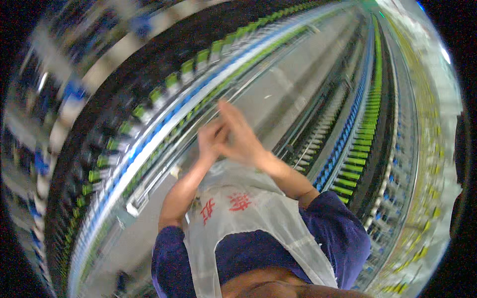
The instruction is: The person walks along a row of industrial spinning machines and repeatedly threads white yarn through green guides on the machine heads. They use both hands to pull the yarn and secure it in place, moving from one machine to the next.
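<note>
In front of my chest my two hands meet, both smeared by motion. My left hand [210, 138] has its fingers bent toward the other hand, and what they do is blurred. My right hand [242, 135] is slanted up and to the left, its fingers looking stretched out against or just over the left one. No held object shows between them. A translucent white apron [273, 213] with red markings hangs just below, over my dark purple shirt [343, 228].
Long machine frames flank the aisle floor [293, 69]. The left one carries a row of green-topped spindles [171, 82] and a blue-and-white rail [149, 119]. On the right runs another row of green pieces [365, 134]. White and yellow material [422, 149] lies beyond.
</note>
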`<move>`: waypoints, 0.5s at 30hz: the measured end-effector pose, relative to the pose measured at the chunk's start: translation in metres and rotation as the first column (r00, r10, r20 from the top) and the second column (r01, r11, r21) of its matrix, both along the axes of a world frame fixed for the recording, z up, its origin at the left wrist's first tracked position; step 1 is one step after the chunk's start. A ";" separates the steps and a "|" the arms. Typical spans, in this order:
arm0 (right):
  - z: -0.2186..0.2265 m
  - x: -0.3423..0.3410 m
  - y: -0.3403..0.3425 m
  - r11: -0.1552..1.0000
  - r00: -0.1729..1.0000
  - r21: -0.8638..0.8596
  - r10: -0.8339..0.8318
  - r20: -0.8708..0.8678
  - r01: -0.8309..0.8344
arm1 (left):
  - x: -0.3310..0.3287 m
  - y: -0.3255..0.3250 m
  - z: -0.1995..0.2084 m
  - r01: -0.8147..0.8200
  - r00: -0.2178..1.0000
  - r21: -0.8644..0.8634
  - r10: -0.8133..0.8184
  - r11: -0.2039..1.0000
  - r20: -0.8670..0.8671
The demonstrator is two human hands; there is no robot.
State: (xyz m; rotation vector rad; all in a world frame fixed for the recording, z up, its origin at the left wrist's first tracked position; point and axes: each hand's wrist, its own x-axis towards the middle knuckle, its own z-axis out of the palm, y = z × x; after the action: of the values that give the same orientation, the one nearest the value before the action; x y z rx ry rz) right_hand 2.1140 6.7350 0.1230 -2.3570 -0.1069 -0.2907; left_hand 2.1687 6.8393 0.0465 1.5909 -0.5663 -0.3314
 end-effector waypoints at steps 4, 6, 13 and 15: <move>-0.020 -0.064 -0.104 0.980 0.979 0.076 -0.176 -0.102 0.184 | -0.028 -0.094 -0.068 -0.002 0.999 -0.080 0.006 0.997 0.048; -0.027 -0.103 -0.153 0.940 0.914 -0.017 -0.336 -0.227 0.341 | -0.019 -0.120 -0.127 0.006 1.000 0.193 -0.007 0.981 0.002; -0.042 -0.200 -0.325 0.865 0.862 0.091 -0.471 -0.187 0.493 | -0.037 -0.082 -0.268 0.259 0.879 0.966 -0.419 0.022 -0.226; -0.062 -0.203 -0.378 0.860 0.852 0.106 -0.465 -0.239 0.499 | -0.035 -0.108 -0.285 0.369 0.876 0.929 -0.326 -0.021 -0.356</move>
State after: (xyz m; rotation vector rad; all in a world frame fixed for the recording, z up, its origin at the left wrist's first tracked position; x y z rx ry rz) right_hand 1.9108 6.3572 0.0615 -2.2010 0.6022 -0.2807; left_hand 2.1338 6.7312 -0.2382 2.7914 -0.7781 -1.4323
